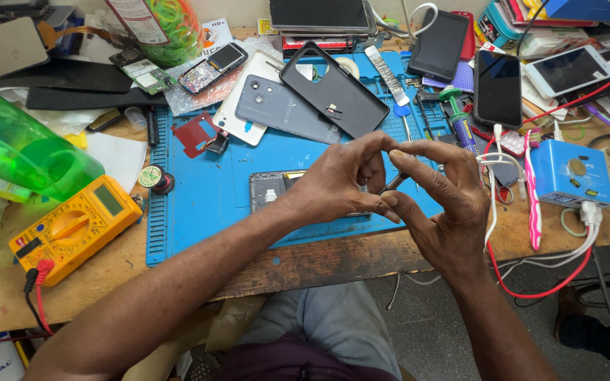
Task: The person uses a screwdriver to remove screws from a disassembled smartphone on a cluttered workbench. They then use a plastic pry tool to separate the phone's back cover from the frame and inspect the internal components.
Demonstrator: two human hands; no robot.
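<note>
Both hands meet above the opened phone [277, 189] on the blue mat [199, 212]. The left hand [340, 180] and right hand [439, 190] pinch together on tweezers [394, 183], fingers closed. Judging by this, a small-part step; next needs a steady lowering. Tweezers slant down-left, below the fingertips.

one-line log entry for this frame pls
left hand: fingertips pinched together | right hand: holds tweezers | below: opened phone on blue mat | multimeter at left
</note>
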